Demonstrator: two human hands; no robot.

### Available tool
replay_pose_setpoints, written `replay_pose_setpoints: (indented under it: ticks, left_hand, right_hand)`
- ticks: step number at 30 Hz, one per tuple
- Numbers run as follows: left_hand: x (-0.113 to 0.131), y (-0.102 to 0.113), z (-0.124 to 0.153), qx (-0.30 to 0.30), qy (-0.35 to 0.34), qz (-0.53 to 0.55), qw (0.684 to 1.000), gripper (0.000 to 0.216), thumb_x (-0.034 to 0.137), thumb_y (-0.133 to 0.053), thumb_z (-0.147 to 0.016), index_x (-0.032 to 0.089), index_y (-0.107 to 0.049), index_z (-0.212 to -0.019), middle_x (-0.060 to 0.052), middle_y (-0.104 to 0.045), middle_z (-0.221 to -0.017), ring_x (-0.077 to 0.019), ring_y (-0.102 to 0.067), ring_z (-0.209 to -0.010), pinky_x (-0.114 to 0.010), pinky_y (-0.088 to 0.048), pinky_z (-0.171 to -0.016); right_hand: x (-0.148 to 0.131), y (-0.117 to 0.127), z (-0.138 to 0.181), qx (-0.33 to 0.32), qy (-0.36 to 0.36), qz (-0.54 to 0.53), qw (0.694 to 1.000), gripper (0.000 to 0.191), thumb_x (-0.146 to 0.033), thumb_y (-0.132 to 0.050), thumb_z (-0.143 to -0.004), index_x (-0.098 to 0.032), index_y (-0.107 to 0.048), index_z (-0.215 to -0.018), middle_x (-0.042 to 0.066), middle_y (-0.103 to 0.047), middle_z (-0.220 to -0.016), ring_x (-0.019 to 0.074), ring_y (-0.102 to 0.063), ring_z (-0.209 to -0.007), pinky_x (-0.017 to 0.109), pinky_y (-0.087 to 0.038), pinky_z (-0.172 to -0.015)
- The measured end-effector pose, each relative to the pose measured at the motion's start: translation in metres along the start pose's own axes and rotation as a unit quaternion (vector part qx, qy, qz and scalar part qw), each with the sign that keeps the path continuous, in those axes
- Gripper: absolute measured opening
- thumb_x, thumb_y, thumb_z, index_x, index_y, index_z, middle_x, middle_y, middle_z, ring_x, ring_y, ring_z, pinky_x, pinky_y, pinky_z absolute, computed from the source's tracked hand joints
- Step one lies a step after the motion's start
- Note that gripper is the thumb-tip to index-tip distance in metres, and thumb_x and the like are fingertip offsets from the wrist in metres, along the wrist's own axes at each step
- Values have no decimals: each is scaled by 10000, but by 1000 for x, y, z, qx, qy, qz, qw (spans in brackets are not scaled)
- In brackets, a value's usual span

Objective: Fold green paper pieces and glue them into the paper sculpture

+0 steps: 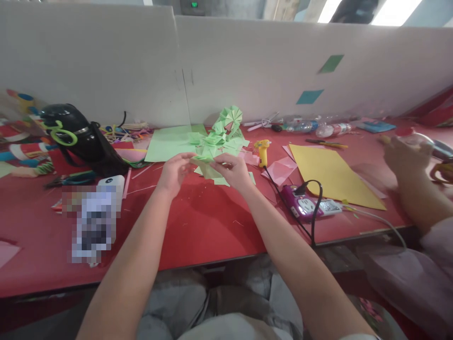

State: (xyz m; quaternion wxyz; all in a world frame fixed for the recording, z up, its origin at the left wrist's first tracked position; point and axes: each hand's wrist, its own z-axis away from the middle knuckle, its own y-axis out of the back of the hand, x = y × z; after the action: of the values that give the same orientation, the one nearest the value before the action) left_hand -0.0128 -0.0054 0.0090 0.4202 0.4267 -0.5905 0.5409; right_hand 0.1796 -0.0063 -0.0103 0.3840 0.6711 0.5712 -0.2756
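Note:
Between my two hands is a small folded piece of green paper (203, 159), held just above the red table. My left hand (174, 174) pinches its left end with thumb and forefinger. Its right end is gripped by the fingertips of my right hand (233, 171). Behind it lies a heap of folded green paper pieces (214, 139), with a pleated green paper rosette (231, 118) standing at the back. Flat green sheets (166, 144) spread to the left of the heap. The exact folds in the held piece are too small to make out.
A yellow glue gun (262, 152) stands right of the heap, its cord running to a purple power strip (300, 203). Farther right are a yellow sheet (334, 177), plastic bottles (332, 129) and another person's hand (406, 153). A phone (97, 222) and black container (79, 137) are left.

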Motion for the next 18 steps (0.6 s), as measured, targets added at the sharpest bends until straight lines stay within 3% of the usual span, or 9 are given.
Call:
replay_pose_setpoints:
  ticks: [3, 5, 8, 10, 13, 15, 18]
  left_hand:
    - [3, 1, 0, 58, 43, -24, 997, 358, 496, -685, -741, 153, -689, -844, -53, -692, -830, -144, -633, -696, -233, -454, -584]
    - [3, -1, 0, 72, 77, -44, 993, 376, 508, -720, -735, 150, -653, -828, -43, -670, -749, -128, -607, -595, -229, -429, -527]
    - [1, -3, 1, 36, 96, -16, 995, 338, 283, -826, -665, 146, -622, -898, -35, -676, -770, -129, -643, -638, -242, -502, -601]
    - [-1, -4, 1, 44, 77, 17, 996, 409, 133, -835, -618, 146, -609, -958, -33, -683, -809, -130, -662, -698, -259, -544, -680]
    - [-3, -4, 1, 87, 42, 51, 994, 429, 82, -829, -609, 143, -596, -965, -26, -672, -804, -130, -661, -733, -292, -572, -753]
    - [-4, -4, 0, 100, 15, 67, 993, 416, 98, -843, -604, 141, -592, -934, -21, -661, -809, -137, -664, -765, -332, -581, -812]
    - [-7, -4, -1, 98, -19, 77, 992, 426, 141, -874, -573, 148, -579, -879, 4, -637, -785, -144, -665, -778, -389, -585, -861]
  right_hand:
    - [2, 0, 1, -4, 79, 50, 996, 194, -377, -638, -886, -232, -766, -883, 60, -665, -885, 169, -596, -792, 320, -483, -680]
    - [5, 1, 1, -8, 130, 95, 987, 196, -331, -592, -925, -252, -772, -930, 66, -666, -928, 177, -604, -840, 349, -501, -755]
    - [8, 2, 1, -17, 171, 152, 973, 220, -256, -548, -946, -279, -765, -972, 64, -669, -994, 186, -607, -930, 397, -495, -883]
    - [8, 3, 1, -5, 163, 169, 972, 230, -233, -550, -935, -279, -747, -1044, 74, -663, -1073, 199, -602, -1015, 417, -483, -937]
    - [6, 1, 1, 56, 85, 149, 984, 305, -271, -600, -890, -254, -685, -1183, 104, -633, -1205, 223, -588, -1105, 403, -507, -910]
    - [3, -2, 1, 87, -10, 97, 991, 315, -330, -624, -862, -217, -684, -1150, 109, -664, -1152, 215, -624, -1012, 360, -535, -809]
    - [-4, -6, 1, 39, -157, -16, 987, 299, -441, -639, -835, -172, -717, -940, 85, -713, -924, 174, -636, -811, 300, -527, -693]
